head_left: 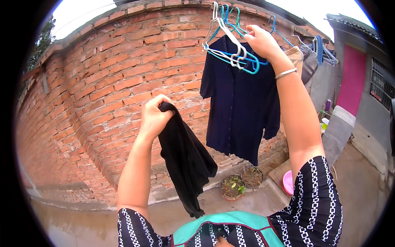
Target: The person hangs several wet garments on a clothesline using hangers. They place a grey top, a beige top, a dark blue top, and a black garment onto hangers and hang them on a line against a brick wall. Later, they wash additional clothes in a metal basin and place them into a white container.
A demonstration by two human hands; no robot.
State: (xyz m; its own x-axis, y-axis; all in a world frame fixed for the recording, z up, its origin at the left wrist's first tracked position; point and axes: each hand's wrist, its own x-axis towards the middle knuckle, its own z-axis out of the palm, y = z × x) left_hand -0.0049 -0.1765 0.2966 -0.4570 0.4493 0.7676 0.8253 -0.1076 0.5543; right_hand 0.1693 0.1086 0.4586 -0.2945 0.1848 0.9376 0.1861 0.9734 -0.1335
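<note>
My left hand [154, 118] grips a black garment [183, 150] by its upper end. The cloth hangs loose and folded below my fist, so its kind cannot be told. Raised high, my right hand [263, 42] has its fingers closed at the arm of a teal hanger [237, 19] on the line. White hangers [225, 28] and blue ones hang bunched to its left. Behind them is a navy button-front short-sleeved top [235, 109], its shoulders partly covered by the hangers and my right hand.
A brick wall [119, 82] stands behind the line. A beige garment [295, 57], a grey bag-like item [309, 66] and more hangers [329, 57] hang farther right. Potted plants [233, 186] and a pink basin [288, 182] stand on the ground below. A pink door [351, 78] is at the right.
</note>
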